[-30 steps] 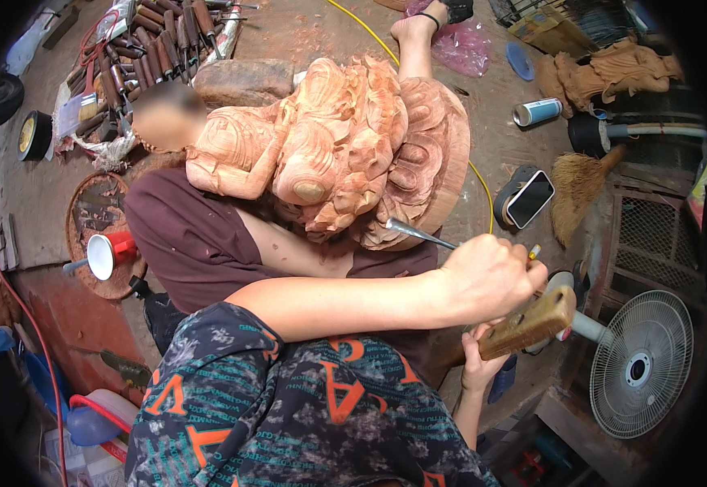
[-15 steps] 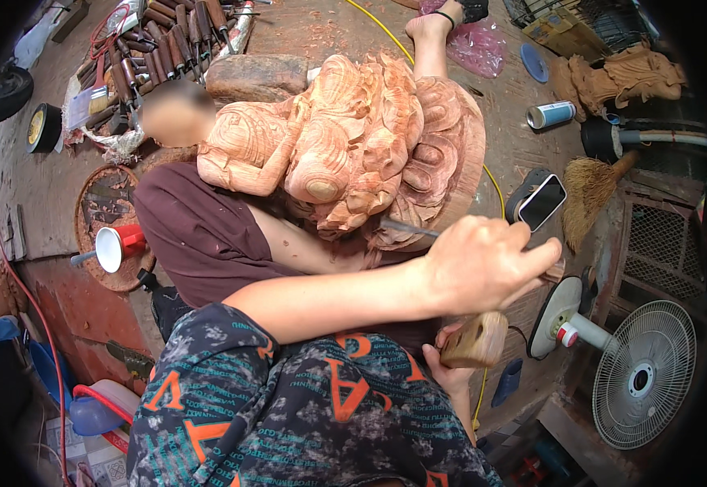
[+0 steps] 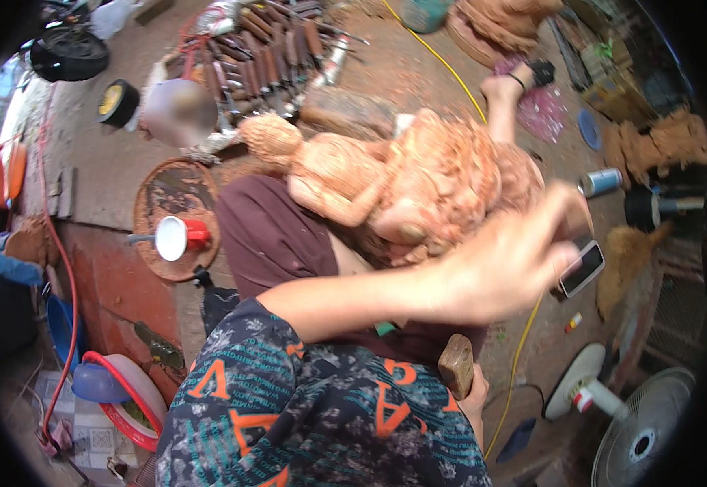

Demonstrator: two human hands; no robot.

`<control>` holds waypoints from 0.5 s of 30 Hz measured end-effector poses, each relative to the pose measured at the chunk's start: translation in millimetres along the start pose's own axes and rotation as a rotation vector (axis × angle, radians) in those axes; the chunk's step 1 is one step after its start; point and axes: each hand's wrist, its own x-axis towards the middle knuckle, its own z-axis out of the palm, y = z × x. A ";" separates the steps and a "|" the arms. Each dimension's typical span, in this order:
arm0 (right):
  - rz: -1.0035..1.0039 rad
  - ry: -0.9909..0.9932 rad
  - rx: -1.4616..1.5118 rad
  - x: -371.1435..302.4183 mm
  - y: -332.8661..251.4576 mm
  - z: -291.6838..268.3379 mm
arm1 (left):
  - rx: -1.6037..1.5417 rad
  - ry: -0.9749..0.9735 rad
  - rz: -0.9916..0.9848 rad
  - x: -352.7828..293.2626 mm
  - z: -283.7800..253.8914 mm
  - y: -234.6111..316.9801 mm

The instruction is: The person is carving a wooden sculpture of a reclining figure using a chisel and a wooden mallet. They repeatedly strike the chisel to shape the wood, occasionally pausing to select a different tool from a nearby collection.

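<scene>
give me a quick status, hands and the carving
Left hand blurred over the wooden carving, grip unclear. Right hand low, closed on wooden mallet. Another person's leg lies alongside the carving.

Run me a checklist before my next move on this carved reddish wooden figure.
1. Right hand gripping the brown wooden mallet: ok.
2. Left hand steady over the work: not ok, it is blurred.
3. Chisel in the left hand: cannot tell.
4. Carved reddish wooden figure supported: ok, it rests against the person in the maroon shirt.
5. Black phone out of the way: not ok, right beside the left hand.
</scene>
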 end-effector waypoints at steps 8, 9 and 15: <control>0.022 -0.125 -0.029 31.1 0.2 3.3 | 0.305 0.719 -0.388 45.2 -292.3 -45.7; 0.009 -0.141 -0.042 34.5 0.0 3.4 | 0.437 0.728 -0.489 37.6 -324.5 -62.8; 0.137 -0.187 -0.064 42.9 0.2 3.2 | 1.113 0.734 -0.773 4.1 -419.1 -132.0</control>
